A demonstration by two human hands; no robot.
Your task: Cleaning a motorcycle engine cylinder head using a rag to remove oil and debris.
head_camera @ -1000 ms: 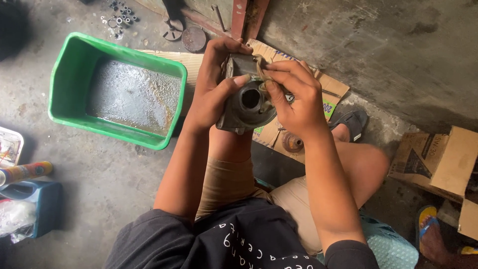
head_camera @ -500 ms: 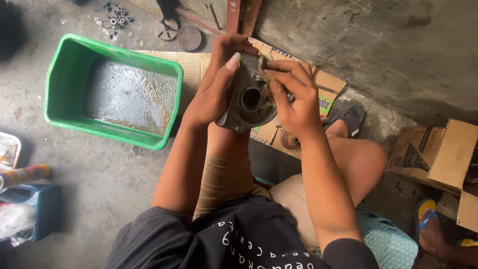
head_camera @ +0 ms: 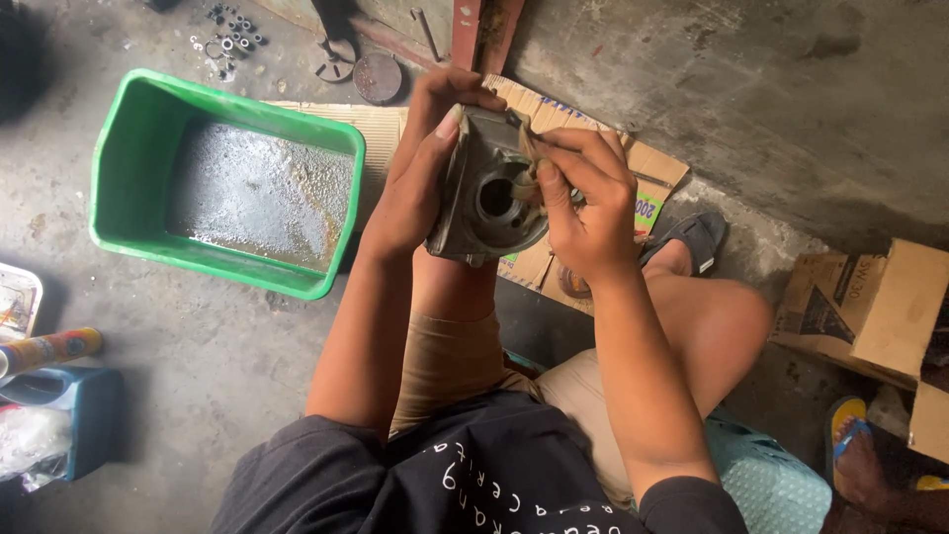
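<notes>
Grey metal engine part (head_camera: 484,198) with a round bore, held above the person's knees. Left hand (head_camera: 420,173) wrapped around its left side, thumb on the top edge. Right hand (head_camera: 583,203) pinches a small dirty rag (head_camera: 527,178) against the bore rim. Flattened cardboard (head_camera: 633,173) lies underneath; green plastic tub (head_camera: 129,168) of murky liquid stands just left, on the concrete floor (head_camera: 198,336).

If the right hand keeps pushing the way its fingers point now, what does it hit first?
The right hand pinches a small rag against the grey metal housing, fingers aimed at its round bore. Straight on, it probably meets the bore's rim or inner wall; depth is unclear.
</notes>
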